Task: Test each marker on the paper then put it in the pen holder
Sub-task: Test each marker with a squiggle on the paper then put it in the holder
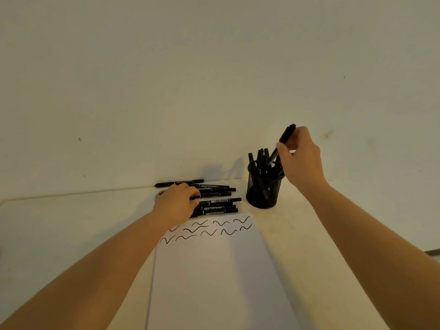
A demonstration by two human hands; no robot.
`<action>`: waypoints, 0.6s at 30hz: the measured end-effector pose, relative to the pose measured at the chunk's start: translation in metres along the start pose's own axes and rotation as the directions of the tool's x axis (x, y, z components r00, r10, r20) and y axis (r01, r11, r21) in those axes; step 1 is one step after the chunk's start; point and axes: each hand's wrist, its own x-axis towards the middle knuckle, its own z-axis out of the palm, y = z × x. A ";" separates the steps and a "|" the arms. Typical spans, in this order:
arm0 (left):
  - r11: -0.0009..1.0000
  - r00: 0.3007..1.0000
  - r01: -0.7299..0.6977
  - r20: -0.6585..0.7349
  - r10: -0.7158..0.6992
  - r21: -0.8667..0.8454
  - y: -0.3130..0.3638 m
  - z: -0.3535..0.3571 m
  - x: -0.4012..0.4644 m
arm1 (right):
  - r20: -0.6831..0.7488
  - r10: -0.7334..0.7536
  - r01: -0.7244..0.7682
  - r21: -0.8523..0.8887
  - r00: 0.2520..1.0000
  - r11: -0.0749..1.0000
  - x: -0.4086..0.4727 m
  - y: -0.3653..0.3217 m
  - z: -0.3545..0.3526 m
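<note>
My right hand (300,160) pinches a black marker (284,138) tilted over the black mesh pen holder (263,191), its lower end among the several markers standing inside. My left hand (177,203) lies over a pile of black markers (219,201) beyond the paper, fingers curled round one of them. A white sheet of paper (214,270) lies in front of me with several black wavy test strokes (207,228) along its far edge.
One marker (179,183) lies apart against the wall behind the pile. A round pale object (160,194) peeks out beside my left hand. The pale table (71,222) meets the plain wall just behind the holder.
</note>
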 end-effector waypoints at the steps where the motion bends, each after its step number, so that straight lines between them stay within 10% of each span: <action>1: 1.000 1.000 -0.006 0.006 0.006 0.008 -0.001 0.003 0.001 | 0.012 -0.001 0.001 -0.027 1.000 1.000 0.000 0.003 0.002; 18: 0.999 0.995 0.049 -0.092 -0.048 0.008 -0.001 0.014 0.006 | 0.324 -0.012 0.169 -0.459 0.946 0.872 -0.019 0.022 0.024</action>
